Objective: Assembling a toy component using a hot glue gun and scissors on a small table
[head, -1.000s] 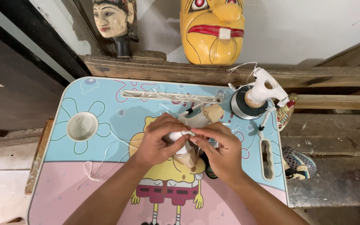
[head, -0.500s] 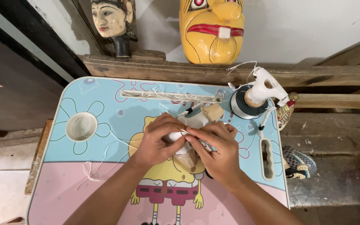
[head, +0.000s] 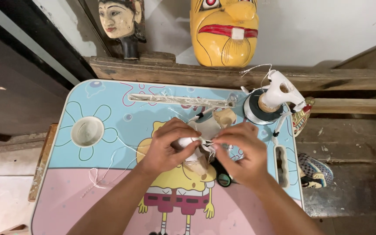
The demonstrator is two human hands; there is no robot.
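Small kids' table [head: 66, 204], pale-blue and pink w/ cartoon print, carries loose white string [head: 105, 172] left of the hands, a straw-like bundle [head: 179, 100] beyond them, and a thread spool [head: 257, 109] w/ white figure [head: 279, 89] beyond the right hand.

Soft, even daylight here, no harsh glare. The glossy pastel cartoon-printed tabletop [head: 109, 104] is bright and sharp. Faint shadows sit under the hands. The dark doorway at left falls dim; edges bow slightly.

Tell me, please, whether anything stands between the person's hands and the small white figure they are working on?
Nothing visible does: the left hand and the right hand both already touch the small white figure over the table.
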